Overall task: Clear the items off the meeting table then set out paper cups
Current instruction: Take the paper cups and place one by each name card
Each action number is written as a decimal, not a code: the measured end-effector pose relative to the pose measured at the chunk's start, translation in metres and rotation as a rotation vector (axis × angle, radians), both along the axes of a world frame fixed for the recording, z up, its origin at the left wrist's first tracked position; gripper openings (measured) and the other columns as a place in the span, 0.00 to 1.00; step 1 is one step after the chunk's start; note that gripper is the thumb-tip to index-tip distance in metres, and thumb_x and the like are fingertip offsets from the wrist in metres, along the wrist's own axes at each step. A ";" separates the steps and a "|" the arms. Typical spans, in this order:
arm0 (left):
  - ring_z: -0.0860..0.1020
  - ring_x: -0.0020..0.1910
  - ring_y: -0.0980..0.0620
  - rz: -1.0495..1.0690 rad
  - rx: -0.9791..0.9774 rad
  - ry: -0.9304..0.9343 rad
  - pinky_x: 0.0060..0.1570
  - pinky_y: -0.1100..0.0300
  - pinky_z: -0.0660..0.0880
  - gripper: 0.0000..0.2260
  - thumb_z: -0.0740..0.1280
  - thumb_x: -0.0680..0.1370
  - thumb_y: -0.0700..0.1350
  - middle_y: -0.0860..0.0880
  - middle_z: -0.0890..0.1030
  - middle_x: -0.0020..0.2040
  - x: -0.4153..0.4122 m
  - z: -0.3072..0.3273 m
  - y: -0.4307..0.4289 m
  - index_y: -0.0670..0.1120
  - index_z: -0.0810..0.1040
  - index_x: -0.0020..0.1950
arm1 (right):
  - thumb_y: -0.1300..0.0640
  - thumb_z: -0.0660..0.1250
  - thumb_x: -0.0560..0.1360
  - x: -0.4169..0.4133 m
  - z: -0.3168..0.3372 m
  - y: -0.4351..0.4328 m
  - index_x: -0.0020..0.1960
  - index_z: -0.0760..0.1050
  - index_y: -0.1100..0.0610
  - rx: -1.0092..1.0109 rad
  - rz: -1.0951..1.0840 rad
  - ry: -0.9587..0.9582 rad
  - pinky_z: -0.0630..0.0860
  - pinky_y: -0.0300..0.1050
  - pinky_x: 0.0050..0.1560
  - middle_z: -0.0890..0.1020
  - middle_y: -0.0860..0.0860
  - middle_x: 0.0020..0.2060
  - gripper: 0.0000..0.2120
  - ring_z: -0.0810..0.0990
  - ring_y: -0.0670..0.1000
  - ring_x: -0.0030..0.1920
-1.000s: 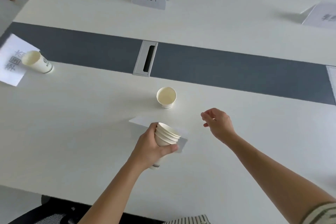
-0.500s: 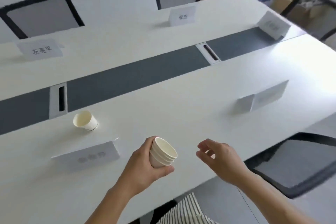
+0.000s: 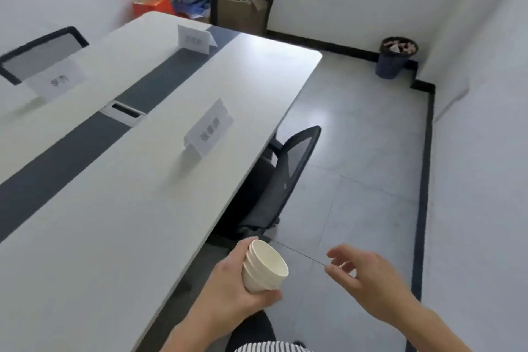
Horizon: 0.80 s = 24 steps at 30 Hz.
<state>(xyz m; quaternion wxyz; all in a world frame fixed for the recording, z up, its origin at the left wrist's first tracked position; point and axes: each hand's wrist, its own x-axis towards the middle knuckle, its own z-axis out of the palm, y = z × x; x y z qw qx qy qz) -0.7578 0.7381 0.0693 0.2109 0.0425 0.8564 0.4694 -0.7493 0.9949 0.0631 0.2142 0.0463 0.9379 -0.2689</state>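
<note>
My left hand [image 3: 228, 288] grips a small stack of cream paper cups [image 3: 264, 266], tilted so the mouths face right. The stack hangs just off the near right edge of the long white meeting table [image 3: 120, 208], over the floor. My right hand [image 3: 368, 280] floats a little to the right of the cups, fingers apart and curled, holding nothing. A folded white name card [image 3: 210, 128] stands on the table's near half. No loose cup shows on this stretch of table.
A black mesh chair [image 3: 283, 180] is tucked under the table's right edge. Two more name cards [image 3: 195, 38] [image 3: 57, 80] stand farther off, beside a dark centre strip with a cable slot [image 3: 125, 111]. A bin [image 3: 397, 56], boxes and a chair [image 3: 243, 8] fill the far corner.
The view has swung right along the table, so the cups set down earlier have left the frame. My left hand carried the stack past the table edge; my right hand stayed beside it, empty.
</note>
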 end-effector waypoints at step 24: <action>0.77 0.47 0.60 -0.426 -0.007 0.041 0.45 0.62 0.79 0.32 0.79 0.63 0.57 0.59 0.78 0.48 -0.347 0.024 0.353 0.64 0.67 0.61 | 0.38 0.62 0.74 -0.225 0.020 0.312 0.59 0.75 0.40 -0.042 -0.378 -0.045 0.77 0.39 0.52 0.81 0.37 0.47 0.15 0.81 0.39 0.47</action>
